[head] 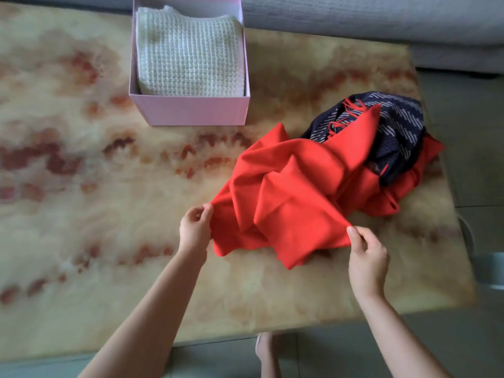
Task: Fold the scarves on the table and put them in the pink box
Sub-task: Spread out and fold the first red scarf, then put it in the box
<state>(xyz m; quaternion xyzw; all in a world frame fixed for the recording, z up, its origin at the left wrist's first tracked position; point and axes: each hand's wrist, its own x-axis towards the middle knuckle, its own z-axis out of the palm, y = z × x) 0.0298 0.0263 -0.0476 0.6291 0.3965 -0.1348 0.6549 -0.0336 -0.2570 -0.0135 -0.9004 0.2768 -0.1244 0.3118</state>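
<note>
A crumpled red scarf (297, 192) lies right of centre on the table. My left hand (195, 227) pinches its near-left edge. My right hand (366, 257) pinches a near-right corner of the same scarf. Behind it, partly on the red cloth, sits a bunched dark navy scarf (395, 124) with white dashes; red fringe lies across it. The pink box (191, 109) stands at the back centre, open, with a folded white knitted scarf (188, 58) inside.
The table (95, 186) has a mottled beige and reddish top; its near edge runs along the bottom and its right edge by the scarves. A grey sofa (381, 17) lies beyond. A foot (266, 350) shows under the near edge.
</note>
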